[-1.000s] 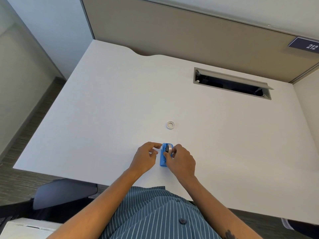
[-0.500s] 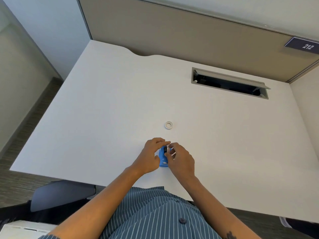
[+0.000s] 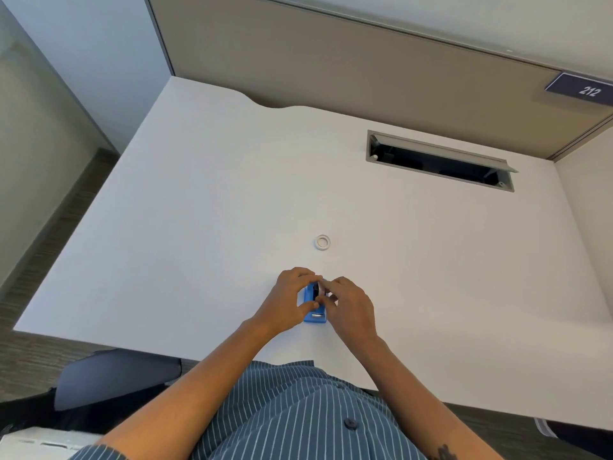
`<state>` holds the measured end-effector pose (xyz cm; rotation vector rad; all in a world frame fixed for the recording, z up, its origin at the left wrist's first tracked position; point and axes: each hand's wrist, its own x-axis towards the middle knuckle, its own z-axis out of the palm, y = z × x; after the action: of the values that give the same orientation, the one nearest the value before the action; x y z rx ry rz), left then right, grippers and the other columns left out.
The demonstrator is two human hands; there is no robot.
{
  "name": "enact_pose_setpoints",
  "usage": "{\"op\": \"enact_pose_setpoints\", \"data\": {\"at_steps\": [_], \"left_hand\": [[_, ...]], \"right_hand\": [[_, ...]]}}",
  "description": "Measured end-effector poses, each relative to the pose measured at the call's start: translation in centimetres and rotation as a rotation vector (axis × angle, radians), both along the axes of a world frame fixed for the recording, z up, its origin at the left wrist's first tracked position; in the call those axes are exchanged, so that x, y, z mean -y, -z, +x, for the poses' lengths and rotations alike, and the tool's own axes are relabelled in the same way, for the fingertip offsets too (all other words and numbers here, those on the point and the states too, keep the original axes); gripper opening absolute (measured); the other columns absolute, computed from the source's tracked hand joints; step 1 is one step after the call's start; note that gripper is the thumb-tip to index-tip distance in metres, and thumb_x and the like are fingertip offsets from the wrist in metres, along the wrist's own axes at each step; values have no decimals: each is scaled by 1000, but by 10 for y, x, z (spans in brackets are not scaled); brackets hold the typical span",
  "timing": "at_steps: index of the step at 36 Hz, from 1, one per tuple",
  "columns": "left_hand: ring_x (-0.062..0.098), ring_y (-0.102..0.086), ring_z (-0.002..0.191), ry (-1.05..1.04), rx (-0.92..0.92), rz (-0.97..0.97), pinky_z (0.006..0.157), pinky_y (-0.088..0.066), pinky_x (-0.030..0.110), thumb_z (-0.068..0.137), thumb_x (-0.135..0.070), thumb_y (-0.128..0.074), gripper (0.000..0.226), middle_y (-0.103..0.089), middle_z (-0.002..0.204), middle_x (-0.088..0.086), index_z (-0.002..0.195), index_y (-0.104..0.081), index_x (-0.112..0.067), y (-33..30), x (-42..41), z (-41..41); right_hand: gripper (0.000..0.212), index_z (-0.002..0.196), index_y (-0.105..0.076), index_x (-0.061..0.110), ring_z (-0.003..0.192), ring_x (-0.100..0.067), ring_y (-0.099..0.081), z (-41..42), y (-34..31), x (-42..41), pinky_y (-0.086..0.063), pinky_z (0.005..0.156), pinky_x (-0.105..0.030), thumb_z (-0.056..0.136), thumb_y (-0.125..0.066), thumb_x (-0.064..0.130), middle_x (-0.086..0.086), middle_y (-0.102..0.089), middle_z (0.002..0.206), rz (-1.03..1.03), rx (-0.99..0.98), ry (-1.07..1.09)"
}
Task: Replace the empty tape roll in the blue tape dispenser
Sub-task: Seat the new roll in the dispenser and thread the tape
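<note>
A small blue tape dispenser (image 3: 314, 316) stands on the white desk (image 3: 199, 227) near its front edge, cutter end toward me. My left hand (image 3: 288, 300) clasps its left side, thumb on the blue body. My right hand (image 3: 348, 307) pinches a tape roll (image 3: 321, 288) that sits upright in the dispenser's back half; only a thin edge of the roll shows between my fingers. A small white ring, the empty core (image 3: 322, 242), lies flat on the desk a little beyond the hands, untouched.
A grey cable slot (image 3: 438, 161) with its flap up opens in the desk at the back right. A beige partition (image 3: 331, 61) runs behind the desk, with a sign reading 212 (image 3: 588, 91). A dark chair (image 3: 116, 373) is below left.
My left hand has closed in over the dispenser's left side and top. My right hand has shifted slightly over the roll. The white core has not moved.
</note>
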<state>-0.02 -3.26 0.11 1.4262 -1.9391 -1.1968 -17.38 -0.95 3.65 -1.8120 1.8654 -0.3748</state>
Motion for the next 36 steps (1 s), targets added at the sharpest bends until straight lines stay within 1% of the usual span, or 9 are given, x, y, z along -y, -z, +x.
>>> {"op": "enact_pose_setpoints", "data": {"at_steps": [4, 11, 15, 18, 21, 25, 27, 30, 36], "left_hand": [[11, -47, 129, -20, -12, -2, 111, -33, 23, 92, -25, -78, 49, -57, 140, -5, 138, -62, -28, 1, 1, -2], [14, -52, 126, -44, -13, -18, 111, -38, 26, 92, -27, -78, 42, -62, 135, -4, 132, -66, -24, 5, 4, -4], [14, -53, 125, -44, -25, -15, 111, -40, 28, 92, -29, -77, 41, -62, 133, -4, 131, -66, -25, 6, 5, -5], [14, -53, 125, -37, -29, -15, 111, -41, 29, 93, -28, -76, 39, -62, 133, -5, 131, -66, -24, 7, 6, -5], [14, -53, 124, -33, -30, -20, 111, -42, 30, 94, -28, -75, 38, -62, 132, -5, 131, -66, -24, 8, 6, -5], [13, -53, 124, -34, -32, -18, 111, -42, 29, 95, -25, -74, 37, -62, 132, -6, 131, -66, -23, 7, 7, -5], [13, -54, 123, -30, -34, -17, 110, -43, 29, 95, -26, -74, 36, -62, 131, -7, 130, -66, -24, 8, 7, -4], [12, -55, 122, -26, -28, -22, 110, -45, 30, 95, -28, -74, 37, -62, 130, -7, 130, -66, -24, 9, 8, -4], [14, -55, 123, -31, -24, -12, 110, -46, 30, 94, -29, -75, 39, -62, 132, -5, 132, -66, -22, 10, 7, -5]], "right_hand": [[16, 109, -81, 21, 75, -18, -60, -2, -3, 3, -40, 61, -25, 100, -69, 20, 0, -70, 89, -12, -9, 8], [20, 110, -83, 19, 82, -22, -68, -4, -4, 7, -52, 68, -33, 101, -67, 14, -2, -76, 95, -45, -4, -20], [18, 106, -82, 17, 74, -22, -67, -6, -2, 5, -53, 60, -35, 98, -68, 10, -1, -73, 89, -113, -23, -56], [17, 108, -80, 16, 73, -23, -67, -7, -1, 5, -53, 60, -36, 101, -65, 11, -2, -71, 88, -117, -19, -54], [17, 111, -79, 16, 73, -21, -66, -8, -1, 6, -52, 59, -31, 101, -66, 11, -1, -71, 90, -122, -4, -78], [18, 111, -79, 21, 68, -10, -55, -12, -2, 8, -38, 58, -14, 97, -71, 13, 5, -70, 93, -112, 10, -98], [18, 111, -79, 22, 69, -11, -56, -13, -2, 9, -42, 58, -17, 98, -70, 14, 6, -70, 94, -104, 15, -108], [17, 110, -80, 21, 73, -16, -63, -13, -1, 9, -52, 61, -30, 99, -68, 15, 5, -70, 95, -113, 11, -120], [18, 109, -82, 23, 73, -17, -65, -12, -1, 11, -48, 59, -26, 99, -69, 15, 6, -72, 90, -133, -1, -82]]}}
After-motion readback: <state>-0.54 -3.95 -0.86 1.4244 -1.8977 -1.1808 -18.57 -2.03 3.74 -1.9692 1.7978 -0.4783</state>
